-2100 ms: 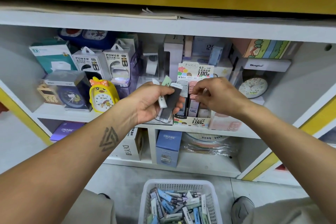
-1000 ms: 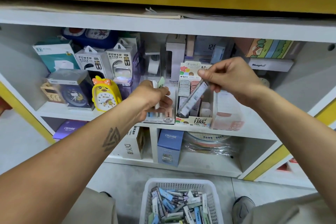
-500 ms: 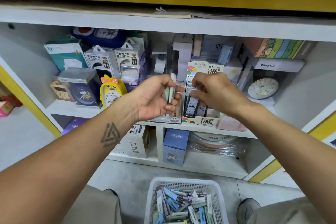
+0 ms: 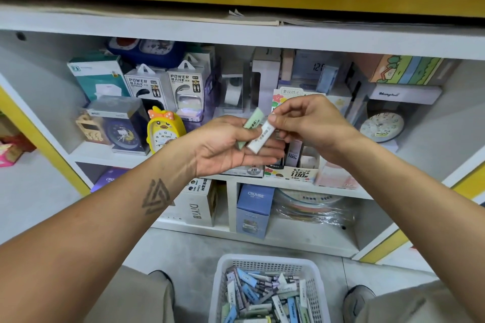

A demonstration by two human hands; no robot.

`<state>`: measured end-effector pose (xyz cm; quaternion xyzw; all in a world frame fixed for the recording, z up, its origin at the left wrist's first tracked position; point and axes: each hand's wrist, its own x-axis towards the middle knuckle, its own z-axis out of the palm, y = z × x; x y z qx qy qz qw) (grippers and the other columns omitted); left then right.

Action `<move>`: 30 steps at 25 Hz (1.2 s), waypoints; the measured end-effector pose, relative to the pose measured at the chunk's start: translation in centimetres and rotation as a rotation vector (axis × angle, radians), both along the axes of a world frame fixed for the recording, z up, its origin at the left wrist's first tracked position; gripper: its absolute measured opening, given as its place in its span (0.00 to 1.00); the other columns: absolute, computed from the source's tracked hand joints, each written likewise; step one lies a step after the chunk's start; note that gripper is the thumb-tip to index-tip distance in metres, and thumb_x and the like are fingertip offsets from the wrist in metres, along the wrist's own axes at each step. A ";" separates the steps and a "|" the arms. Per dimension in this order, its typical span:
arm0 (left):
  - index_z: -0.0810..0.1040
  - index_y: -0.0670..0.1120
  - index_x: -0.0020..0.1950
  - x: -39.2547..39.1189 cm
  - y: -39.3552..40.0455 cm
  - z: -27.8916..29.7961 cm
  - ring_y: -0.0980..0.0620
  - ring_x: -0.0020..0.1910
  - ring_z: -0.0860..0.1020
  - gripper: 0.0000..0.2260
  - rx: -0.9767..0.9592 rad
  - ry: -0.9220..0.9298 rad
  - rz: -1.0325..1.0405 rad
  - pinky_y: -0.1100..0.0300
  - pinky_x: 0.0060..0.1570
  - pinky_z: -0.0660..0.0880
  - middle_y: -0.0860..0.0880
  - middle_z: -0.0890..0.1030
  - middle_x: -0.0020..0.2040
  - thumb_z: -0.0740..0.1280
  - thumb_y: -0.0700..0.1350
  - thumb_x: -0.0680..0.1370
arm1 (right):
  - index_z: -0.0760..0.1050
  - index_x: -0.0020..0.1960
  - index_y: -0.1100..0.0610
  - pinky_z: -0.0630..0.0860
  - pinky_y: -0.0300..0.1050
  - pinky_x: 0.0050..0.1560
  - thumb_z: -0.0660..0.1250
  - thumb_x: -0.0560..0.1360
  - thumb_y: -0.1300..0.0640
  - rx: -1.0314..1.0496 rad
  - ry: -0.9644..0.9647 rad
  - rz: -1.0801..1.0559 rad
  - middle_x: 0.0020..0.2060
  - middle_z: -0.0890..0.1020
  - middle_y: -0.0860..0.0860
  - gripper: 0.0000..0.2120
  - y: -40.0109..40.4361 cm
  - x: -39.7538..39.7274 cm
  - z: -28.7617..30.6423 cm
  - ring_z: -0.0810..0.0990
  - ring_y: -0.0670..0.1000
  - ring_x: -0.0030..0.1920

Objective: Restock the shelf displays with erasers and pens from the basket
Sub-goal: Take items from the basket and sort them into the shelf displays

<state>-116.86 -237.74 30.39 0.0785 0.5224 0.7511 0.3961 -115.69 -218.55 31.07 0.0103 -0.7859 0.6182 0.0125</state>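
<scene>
While the left hand (image 4: 225,147) lies palm-up with a pale green rectangular eraser (image 4: 251,124) pinned under its thumb, a white rectangular eraser in a printed sleeve (image 4: 261,136) rests across its fingers, and the right hand (image 4: 307,123) pinches that white eraser's upper end between thumb and forefinger. Both hands hover in front of the white shelf (image 4: 341,191), just before an open cardboard display box printed with flowers and "100" (image 4: 291,172), which stands at the shelf's front edge with slim packs upright inside it. To the left on the same shelf sits a yellow chick-shaped alarm clock (image 4: 164,130), with two white power bank boxes (image 4: 168,86) behind it. Below, on the grey floor, a white perforated plastic basket (image 4: 267,265) holds a loose heap of erasers and pens in blue, white and green.
</scene>
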 end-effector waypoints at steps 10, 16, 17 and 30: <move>0.79 0.42 0.49 -2.2 -3.0 -0.1 0.55 0.25 0.57 0.16 -0.432 0.074 0.400 0.65 0.22 0.51 0.52 0.63 0.29 0.62 0.55 0.79 | 0.80 0.46 0.65 0.79 0.36 0.30 0.71 0.76 0.68 -0.026 -0.007 -0.055 0.38 0.84 0.61 0.01 -0.1 -0.4 0.4 0.84 0.52 0.31; 0.73 0.44 0.43 -2.5 -4.3 -0.2 0.53 0.26 0.63 0.09 -0.361 0.050 0.455 0.65 0.23 0.61 0.49 0.67 0.32 0.59 0.46 0.80 | 0.81 0.44 0.58 0.83 0.43 0.37 0.71 0.76 0.67 0.224 0.161 -0.025 0.36 0.83 0.56 0.05 -1.4 -1.4 -0.5 0.85 0.50 0.34; 0.72 0.44 0.45 -2.6 -4.4 -0.4 0.52 0.27 0.66 0.06 -0.371 0.067 0.482 0.64 0.24 0.65 0.48 0.70 0.33 0.60 0.43 0.81 | 0.81 0.45 0.58 0.84 0.44 0.39 0.71 0.76 0.68 0.221 0.162 -0.026 0.37 0.84 0.57 0.06 -1.5 -1.6 -0.6 0.85 0.50 0.34; 0.77 0.41 0.48 -2.9 -4.7 -1.5 0.51 0.24 0.70 0.03 -0.754 0.432 0.455 0.64 0.24 0.67 0.45 0.75 0.34 0.64 0.39 0.80 | 0.83 0.48 0.57 0.80 0.45 0.46 0.73 0.75 0.61 0.679 0.428 -0.039 0.38 0.85 0.50 0.02 -2.5 -4.3 -2.0 0.84 0.50 0.40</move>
